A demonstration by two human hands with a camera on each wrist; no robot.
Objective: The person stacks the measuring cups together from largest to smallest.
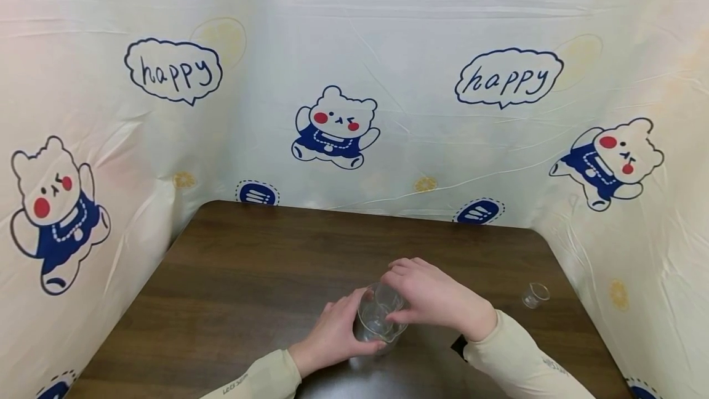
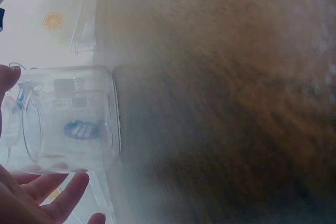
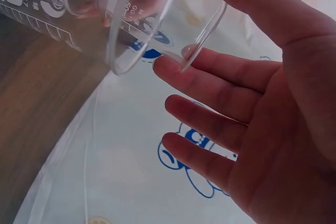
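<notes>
A large clear glass beaker (image 1: 368,332) with white graduation marks stands on the table in the head view. My left hand (image 1: 334,334) grips it around its near left side, thumb in front and fingers behind. Inside it, the left wrist view shows another glass beaker (image 2: 52,129) nested near the bottom. My right hand (image 1: 431,295) is over the mouth, pinching a smaller beaker (image 3: 184,17) near its rim between thumb and fingers. The lower part of that smaller beaker overlaps the large beaker's rim (image 3: 116,56) in the right wrist view. My other right fingers extend outside the glass.
A tiny glass beaker (image 1: 535,296) stands apart at the right side of the brown wooden table (image 1: 266,263). A printed white curtain (image 1: 415,36) encloses the table at the back and both sides. A small black object (image 1: 459,346) shows beside my right sleeve.
</notes>
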